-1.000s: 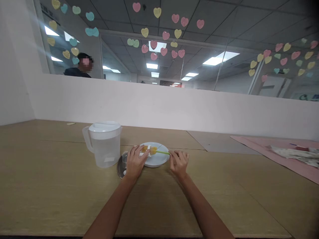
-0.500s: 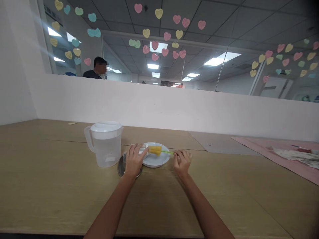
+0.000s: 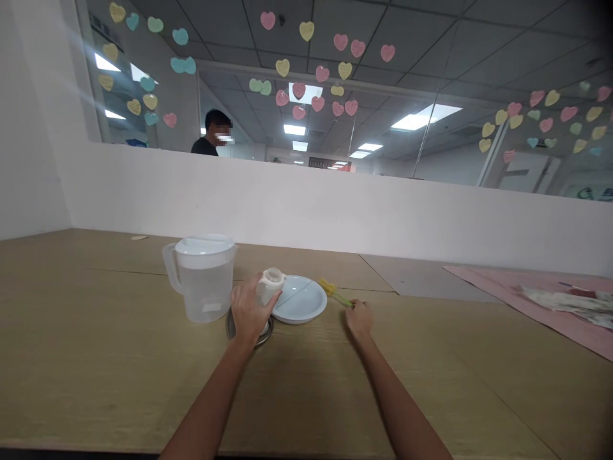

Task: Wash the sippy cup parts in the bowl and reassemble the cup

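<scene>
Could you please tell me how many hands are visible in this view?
2: the left hand, around the bottle near the white dish, and the right hand, holding the yellow-headed brush by its green handle. The background person's hands are hidden.

A: What's showing up top?
B: Pink, yellow, green, blue hearts [image 3: 357, 48] are sticking to glass [image 3: 383, 160]; a person [image 3: 204, 147] is showing at left, lights [image 3: 294, 130] are shining.
A: Right?
B: Pink sheet [image 3: 493, 281] is lying against a grey sheet [image 3: 421, 278], whitish heap [image 3: 572, 308] is lying on the pink.
A: Far left?
B: Pale scrap [image 3: 139, 237] is lying on the table [image 3: 96, 351], near the wall [image 3: 335, 211].
</scene>
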### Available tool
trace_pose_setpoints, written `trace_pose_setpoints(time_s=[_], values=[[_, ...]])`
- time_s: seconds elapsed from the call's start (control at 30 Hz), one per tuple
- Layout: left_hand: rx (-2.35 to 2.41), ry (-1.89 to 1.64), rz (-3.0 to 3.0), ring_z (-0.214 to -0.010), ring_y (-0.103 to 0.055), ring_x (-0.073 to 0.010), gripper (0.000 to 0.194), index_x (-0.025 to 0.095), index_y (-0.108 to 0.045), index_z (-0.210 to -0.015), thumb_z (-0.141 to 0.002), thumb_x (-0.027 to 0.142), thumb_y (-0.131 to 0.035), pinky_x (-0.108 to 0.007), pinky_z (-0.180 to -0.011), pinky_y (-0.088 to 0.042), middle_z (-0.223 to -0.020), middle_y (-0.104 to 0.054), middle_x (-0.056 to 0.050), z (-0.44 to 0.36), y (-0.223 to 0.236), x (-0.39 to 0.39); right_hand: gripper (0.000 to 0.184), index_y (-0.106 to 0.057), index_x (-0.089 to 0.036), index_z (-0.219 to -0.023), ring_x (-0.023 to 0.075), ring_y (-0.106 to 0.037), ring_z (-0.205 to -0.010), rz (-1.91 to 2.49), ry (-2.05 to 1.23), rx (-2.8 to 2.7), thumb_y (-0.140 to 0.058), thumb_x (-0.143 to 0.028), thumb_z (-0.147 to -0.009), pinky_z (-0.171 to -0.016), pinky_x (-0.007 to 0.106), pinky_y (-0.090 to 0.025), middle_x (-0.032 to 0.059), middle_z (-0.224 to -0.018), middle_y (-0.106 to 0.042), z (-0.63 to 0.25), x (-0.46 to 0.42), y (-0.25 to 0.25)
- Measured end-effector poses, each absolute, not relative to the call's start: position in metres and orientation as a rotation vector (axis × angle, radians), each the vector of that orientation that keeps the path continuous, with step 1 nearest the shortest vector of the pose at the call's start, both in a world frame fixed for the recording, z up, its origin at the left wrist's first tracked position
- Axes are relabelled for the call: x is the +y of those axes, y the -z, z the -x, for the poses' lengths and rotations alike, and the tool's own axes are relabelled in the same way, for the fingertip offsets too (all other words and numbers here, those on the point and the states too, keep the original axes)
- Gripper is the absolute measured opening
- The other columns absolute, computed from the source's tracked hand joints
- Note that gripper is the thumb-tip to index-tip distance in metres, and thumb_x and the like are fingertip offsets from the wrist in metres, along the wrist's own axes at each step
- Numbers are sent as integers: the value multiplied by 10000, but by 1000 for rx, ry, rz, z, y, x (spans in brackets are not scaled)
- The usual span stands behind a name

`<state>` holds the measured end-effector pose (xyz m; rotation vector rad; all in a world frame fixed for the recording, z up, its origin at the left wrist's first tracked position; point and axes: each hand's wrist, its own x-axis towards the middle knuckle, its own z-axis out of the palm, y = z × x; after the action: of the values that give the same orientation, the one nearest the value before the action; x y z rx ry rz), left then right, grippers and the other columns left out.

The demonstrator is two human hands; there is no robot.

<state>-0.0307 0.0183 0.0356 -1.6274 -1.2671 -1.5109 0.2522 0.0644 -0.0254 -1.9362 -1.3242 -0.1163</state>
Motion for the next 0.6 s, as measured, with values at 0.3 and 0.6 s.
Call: trace_pose_setpoints(time_s=[0.3,0.6], values=[[-915,1718,2001,-886,-629,-241,679,151,-493,-1103,-587,544,-694,-333,-758,-507,-992,-632,-119,-4,-10,2,213,-689,-178,-773,203,-628,-707,2002,-45,-1649,-488,-186,-702,-547,244,-336,92,-744,-688,-230,61,20],[-1002,1432,2565,-875,-638,-221,650,221,-498,-1149,-610,532,-686,-324,-789,-504,-1011,-664,-73,-29,-7,-29,237,-693,-164,-773,225,-646,-722,2070,-26,-1775,-477,-232,-701,-535,257,-337,132,-790,-703,-224,55,15]])
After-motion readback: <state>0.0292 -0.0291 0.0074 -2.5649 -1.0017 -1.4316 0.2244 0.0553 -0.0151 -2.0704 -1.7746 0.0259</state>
